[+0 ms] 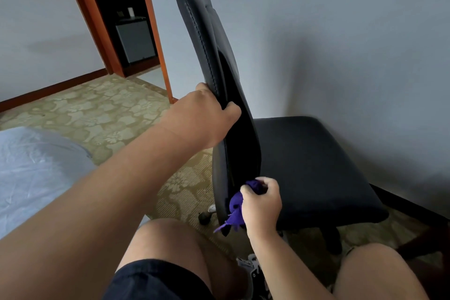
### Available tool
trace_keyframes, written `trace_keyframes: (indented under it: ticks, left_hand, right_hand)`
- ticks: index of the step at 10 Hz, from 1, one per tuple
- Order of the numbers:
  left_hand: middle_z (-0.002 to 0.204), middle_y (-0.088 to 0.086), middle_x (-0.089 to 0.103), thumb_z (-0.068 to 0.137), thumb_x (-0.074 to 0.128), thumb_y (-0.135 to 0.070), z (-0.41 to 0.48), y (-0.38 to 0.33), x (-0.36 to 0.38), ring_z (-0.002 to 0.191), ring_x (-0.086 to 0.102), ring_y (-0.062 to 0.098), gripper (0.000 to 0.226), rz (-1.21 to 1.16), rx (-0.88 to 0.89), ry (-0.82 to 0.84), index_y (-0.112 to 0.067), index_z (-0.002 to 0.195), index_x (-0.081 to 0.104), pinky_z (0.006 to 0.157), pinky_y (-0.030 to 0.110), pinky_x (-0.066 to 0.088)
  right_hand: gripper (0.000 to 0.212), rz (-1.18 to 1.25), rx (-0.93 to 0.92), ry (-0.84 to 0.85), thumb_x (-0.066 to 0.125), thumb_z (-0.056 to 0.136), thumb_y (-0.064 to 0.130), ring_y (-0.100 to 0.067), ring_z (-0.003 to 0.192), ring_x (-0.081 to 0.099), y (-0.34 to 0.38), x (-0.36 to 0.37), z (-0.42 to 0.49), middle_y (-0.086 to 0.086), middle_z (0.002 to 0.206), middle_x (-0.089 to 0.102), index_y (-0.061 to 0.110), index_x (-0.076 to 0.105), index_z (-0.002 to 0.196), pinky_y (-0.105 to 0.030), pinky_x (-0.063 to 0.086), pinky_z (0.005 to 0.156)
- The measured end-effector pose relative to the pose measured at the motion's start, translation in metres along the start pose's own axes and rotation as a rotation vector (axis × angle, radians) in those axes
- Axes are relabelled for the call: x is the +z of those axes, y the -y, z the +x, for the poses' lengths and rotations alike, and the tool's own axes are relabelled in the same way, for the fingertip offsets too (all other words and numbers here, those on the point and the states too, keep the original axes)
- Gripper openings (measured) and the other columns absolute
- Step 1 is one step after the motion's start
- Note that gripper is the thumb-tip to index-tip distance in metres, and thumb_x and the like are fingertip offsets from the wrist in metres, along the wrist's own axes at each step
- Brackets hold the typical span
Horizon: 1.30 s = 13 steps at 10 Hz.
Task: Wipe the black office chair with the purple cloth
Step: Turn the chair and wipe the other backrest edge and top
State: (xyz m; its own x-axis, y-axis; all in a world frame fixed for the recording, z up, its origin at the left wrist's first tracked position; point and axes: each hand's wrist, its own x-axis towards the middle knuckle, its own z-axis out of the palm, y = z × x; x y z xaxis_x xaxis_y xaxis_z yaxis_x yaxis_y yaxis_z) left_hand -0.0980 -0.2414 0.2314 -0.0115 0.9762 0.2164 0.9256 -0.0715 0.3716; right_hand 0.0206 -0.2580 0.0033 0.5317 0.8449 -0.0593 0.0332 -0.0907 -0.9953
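The black office chair (309, 165) stands side-on in front of me, its tall backrest rising at centre and its seat pointing right toward the wall. My left hand (207, 117) grips the backrest's edge about halfway up, thumb on the front side. My right hand (261, 204) holds the bunched purple cloth (237, 207) against the lower backrest, where it meets the seat. A tail of the cloth hangs down to the left.
A grey wall sits close behind the chair on the right. A bed with a pale sheet (36, 173) lies at the left. Patterned carpet (102, 109) runs back to a wooden doorway (155, 31). My bare knees fill the bottom. A dark table leg (414, 207) stands at the right.
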Motion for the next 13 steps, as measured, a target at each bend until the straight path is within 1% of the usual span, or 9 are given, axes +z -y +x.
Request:
trace_keyframes:
  ticks: [1, 3, 4, 6, 7, 9, 10, 12, 13]
  left_hand:
    - [0.07, 0.008, 0.048, 0.094, 0.053, -0.023, 0.001, 0.005, -0.004, 0.073, 0.064, 0.028, 0.026, 0.438, 0.238, 0.11, -0.01, 0.11, 0.038, 0.066, 0.041, 0.059]
    - [0.067, 0.006, 0.028, 0.093, 0.056, -0.009, 0.006, 0.012, 0.001, 0.072, 0.059, 0.027, 0.03, 0.636, 0.46, 0.07, -0.014, 0.107, 0.03, 0.061, 0.034, 0.057]
    - [0.066, 0.007, 0.029, 0.093, 0.056, -0.008, 0.009, 0.015, 0.005, 0.073, 0.059, 0.028, 0.037, 0.696, 0.503, 0.07, -0.017, 0.107, 0.023, 0.056, 0.033, 0.052]
    - [0.07, 0.003, 0.041, 0.093, 0.056, -0.007, 0.009, 0.017, 0.005, 0.075, 0.062, 0.024, 0.04, 0.736, 0.522, 0.078, -0.016, 0.109, 0.021, 0.063, 0.035, 0.059]
    - [0.07, 0.003, 0.044, 0.091, 0.06, -0.005, 0.008, 0.016, 0.006, 0.072, 0.063, 0.024, 0.048, 0.716, 0.51, 0.074, -0.018, 0.102, 0.015, 0.063, 0.036, 0.059]
    - [0.069, 0.008, 0.048, 0.09, 0.062, -0.011, 0.009, 0.013, 0.005, 0.072, 0.065, 0.024, 0.044, 0.563, 0.333, 0.161, -0.022, 0.101, 0.021, 0.064, 0.039, 0.06]
    - [0.068, 0.015, 0.051, 0.092, 0.057, -0.027, 0.008, 0.012, 0.004, 0.069, 0.066, 0.027, 0.032, 0.466, 0.234, 0.116, -0.013, 0.11, 0.034, 0.059, 0.039, 0.057]
    - [0.066, 0.01, 0.024, 0.087, 0.065, -0.01, 0.009, 0.013, 0.004, 0.079, 0.057, 0.034, 0.051, 0.516, 0.309, 0.134, -0.023, 0.1, 0.017, 0.061, 0.039, 0.053]
    - [0.065, 0.009, 0.026, 0.089, 0.061, -0.011, 0.01, 0.013, 0.004, 0.078, 0.058, 0.029, 0.044, 0.538, 0.347, 0.138, -0.02, 0.108, 0.023, 0.062, 0.038, 0.055]
  right_hand:
    - [0.03, 0.119, -0.086, -0.027, 0.075, 0.077, 0.006, -0.013, 0.08, 0.066, 0.043, -0.006, 0.003, 0.004, 0.091, 0.066, 0.029, 0.063, 0.091, -0.031, 0.056, 0.072]
    - [0.029, 0.175, -0.5, -0.025, 0.074, 0.075, 0.007, -0.011, 0.083, 0.062, 0.088, -0.005, 0.01, -0.002, 0.096, 0.061, 0.019, 0.065, 0.099, -0.019, 0.051, 0.073]
    - [0.024, 0.09, -0.517, -0.035, 0.071, 0.087, 0.012, -0.009, 0.091, 0.061, 0.051, 0.002, 0.003, -0.001, 0.102, 0.06, 0.02, 0.057, 0.104, -0.019, 0.049, 0.08]
    - [0.025, 0.011, 0.141, -0.02, 0.049, 0.103, 0.019, -0.029, 0.102, 0.062, -0.039, 0.023, -0.024, -0.015, 0.119, 0.06, 0.012, 0.045, 0.127, -0.029, 0.046, 0.079]
    - [0.022, -0.02, 0.244, -0.032, 0.049, 0.102, 0.015, -0.033, 0.102, 0.062, -0.04, 0.027, -0.019, -0.018, 0.119, 0.06, 0.012, 0.045, 0.123, -0.039, 0.052, 0.084]
    - [0.019, 0.412, 0.679, -0.141, 0.045, 0.1, 0.005, -0.027, 0.072, 0.056, -0.012, 0.035, -0.021, -0.015, 0.094, 0.062, 0.009, 0.048, 0.118, -0.033, 0.047, 0.063]
    - [0.026, 0.552, 0.784, -0.116, 0.042, 0.097, -0.001, -0.03, 0.072, 0.054, 0.013, 0.027, -0.01, -0.018, 0.09, 0.058, 0.007, 0.053, 0.119, -0.036, 0.043, 0.071]
    - [0.039, 0.559, 0.637, -0.016, 0.066, 0.088, 0.003, -0.032, 0.097, 0.065, 0.077, 0.01, -0.008, -0.012, 0.114, 0.061, 0.017, 0.052, 0.122, -0.047, 0.056, 0.088]
    - [0.037, 0.621, 0.542, 0.043, 0.063, 0.089, 0.0, -0.03, 0.092, 0.068, 0.114, 0.003, -0.009, -0.01, 0.109, 0.063, 0.022, 0.051, 0.116, -0.036, 0.056, 0.064]
